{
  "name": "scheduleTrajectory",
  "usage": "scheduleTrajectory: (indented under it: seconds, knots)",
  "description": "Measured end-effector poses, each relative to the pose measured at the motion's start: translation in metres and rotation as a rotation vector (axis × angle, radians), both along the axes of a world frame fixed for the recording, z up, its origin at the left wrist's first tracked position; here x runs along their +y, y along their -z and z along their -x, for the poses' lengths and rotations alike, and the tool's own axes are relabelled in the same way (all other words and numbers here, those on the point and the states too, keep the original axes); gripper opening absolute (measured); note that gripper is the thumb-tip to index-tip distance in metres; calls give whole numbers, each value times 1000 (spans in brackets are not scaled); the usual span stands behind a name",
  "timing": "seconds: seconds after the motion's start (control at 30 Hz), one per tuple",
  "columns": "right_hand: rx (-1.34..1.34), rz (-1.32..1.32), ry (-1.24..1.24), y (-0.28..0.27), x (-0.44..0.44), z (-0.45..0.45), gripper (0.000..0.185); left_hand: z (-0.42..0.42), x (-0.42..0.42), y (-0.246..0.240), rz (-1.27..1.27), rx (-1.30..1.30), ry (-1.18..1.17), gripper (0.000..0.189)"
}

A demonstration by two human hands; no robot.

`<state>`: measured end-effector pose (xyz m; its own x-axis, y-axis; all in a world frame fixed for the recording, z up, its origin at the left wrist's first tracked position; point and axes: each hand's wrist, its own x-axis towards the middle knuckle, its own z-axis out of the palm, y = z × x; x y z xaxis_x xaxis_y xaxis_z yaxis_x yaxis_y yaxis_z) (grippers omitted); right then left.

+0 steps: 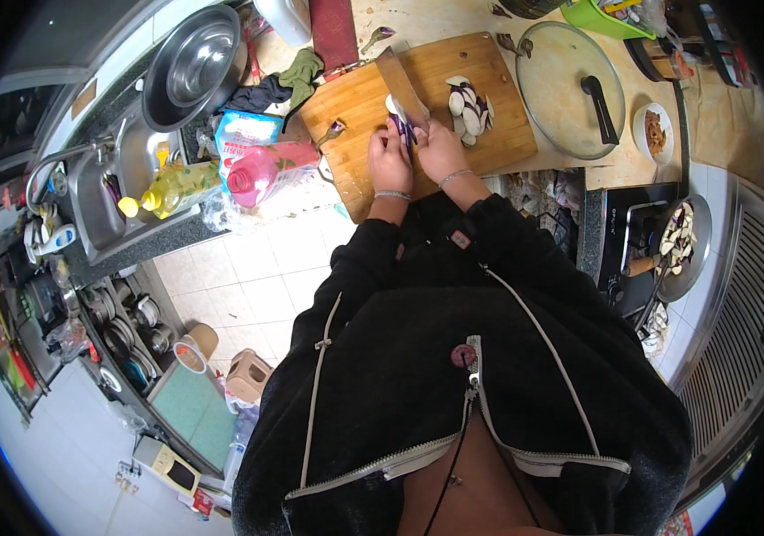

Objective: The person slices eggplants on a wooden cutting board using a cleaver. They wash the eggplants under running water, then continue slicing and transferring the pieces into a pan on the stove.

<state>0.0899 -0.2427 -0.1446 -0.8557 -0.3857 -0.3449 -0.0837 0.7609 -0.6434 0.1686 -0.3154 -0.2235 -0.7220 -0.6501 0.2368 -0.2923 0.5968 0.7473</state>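
On a wooden cutting board, my left hand presses its fingers onto a piece of purple eggplant. My right hand grips a cleaver whose broad blade stands against the eggplant, pointing away from me; its handle is hidden in the hand. A pile of sliced eggplant, white with purple skin, lies right of the blade. A cut eggplant stem rests near the board's left side.
A glass lid lies right of the board, beside a bowl of meat. A wok with eggplant pieces sits at far right. Left are a pink bottle, a yellow bottle, a sink and a steel basin.
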Motion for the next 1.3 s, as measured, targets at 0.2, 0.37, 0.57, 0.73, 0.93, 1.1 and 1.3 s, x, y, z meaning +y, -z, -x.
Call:
scheduleTrajectory:
  seconds: [0.2,0.37,0.57,0.73,0.93,1.1,1.3]
  knots:
    - [39,12,-62,-3,13,-12,28,0,-3,-2,4,-30,46,40]
    - [15,-153,-102,-6,22,-25,29,3,0,10,-17,-2,35,39]
    - [-68,-194,-9,7,-35,0,40,-1,-8,9,-453,4,0,37]
    - [6,-171,-60,14,-51,28,34,-10,-9,-7,165,-92,42,39]
    - [82,-117,-66,15,-9,24,26,-20,-18,-13,103,-69,-53,39]
    - [117,-12,-68,12,1,2,30,-20,-2,-8,144,-101,-82,47]
    - [6,-41,-185,14,8,-11,30,-22,6,3,164,-198,-117,53]
